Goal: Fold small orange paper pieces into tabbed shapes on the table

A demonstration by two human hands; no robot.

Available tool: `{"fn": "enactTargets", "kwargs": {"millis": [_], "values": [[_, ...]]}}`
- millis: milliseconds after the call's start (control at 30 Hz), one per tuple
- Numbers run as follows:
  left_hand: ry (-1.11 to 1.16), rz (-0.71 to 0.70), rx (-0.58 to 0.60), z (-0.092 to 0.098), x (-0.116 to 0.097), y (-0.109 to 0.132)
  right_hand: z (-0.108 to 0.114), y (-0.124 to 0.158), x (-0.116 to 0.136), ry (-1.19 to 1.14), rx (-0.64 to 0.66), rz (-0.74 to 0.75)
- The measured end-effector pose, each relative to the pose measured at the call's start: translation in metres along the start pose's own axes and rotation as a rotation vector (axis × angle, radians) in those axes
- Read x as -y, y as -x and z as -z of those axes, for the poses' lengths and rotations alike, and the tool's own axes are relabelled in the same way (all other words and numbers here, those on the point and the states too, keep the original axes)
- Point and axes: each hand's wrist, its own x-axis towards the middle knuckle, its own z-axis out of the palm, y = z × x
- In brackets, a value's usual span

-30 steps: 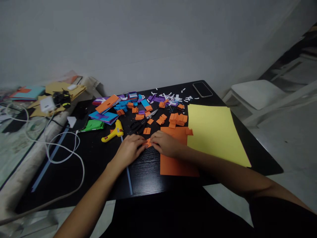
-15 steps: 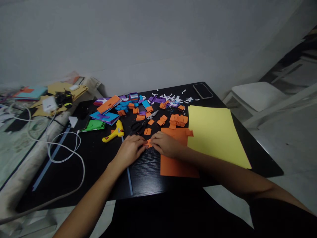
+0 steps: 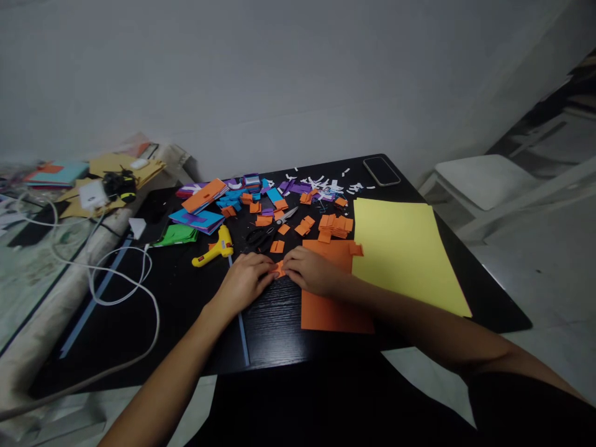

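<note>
A small orange paper piece (image 3: pixel 280 269) lies on the black table between my hands. The fingers of my left hand (image 3: pixel 246 276) are closed on its left side, while my right hand (image 3: pixel 310 270) grips the right side with bent fingers. Part of the piece is hidden under the fingertips. Beneath my right hand and forearm is an orange sheet (image 3: pixel 326 310). Scissors with black handles (image 3: pixel 264 236) rest just beyond my hands, among several small folded orange pieces (image 3: pixel 336 225). A yellow glue gun (image 3: pixel 218 246) lies beyond my left hand.
Yellow paper sheets (image 3: pixel 405 254) lie at the right, with a phone (image 3: pixel 382 171) near the back corner. White and purple scraps (image 3: pixel 321 186) are scattered at the back. Colored folded papers (image 3: pixel 198 218) sit at the left. A white cable (image 3: pixel 157 316) loops over the left side.
</note>
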Motion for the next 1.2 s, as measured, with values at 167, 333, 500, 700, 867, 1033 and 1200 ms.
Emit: {"fn": "enactTargets", "kwargs": {"millis": [167,333,500,700,867,1033,1200], "values": [[0.033,0.006,-0.012,-0.001,0.001,0.000,-0.001,0.001,-0.001,-0.004,-0.013,0.003],[0.048,0.008,-0.016,-0.001,0.001,0.000,-0.001,0.000,-0.001,-0.039,-0.014,-0.029],[0.043,0.008,-0.011,-0.002,0.001,0.000,-0.001,0.002,-0.002,-0.052,-0.058,-0.052],[0.053,0.040,0.026,0.001,-0.002,-0.001,-0.003,0.001,-0.002,-0.080,-0.080,-0.068],[0.156,0.076,-0.002,0.001,-0.003,-0.002,0.001,0.000,0.004,-0.194,-0.099,-0.131],[0.323,0.124,-0.057,0.000,0.000,-0.001,0.002,0.000,0.008,-0.355,-0.182,-0.217],[0.582,0.250,-0.142,-0.001,0.001,-0.001,-0.002,-0.001,0.010,-0.514,-0.227,-0.318]]}}
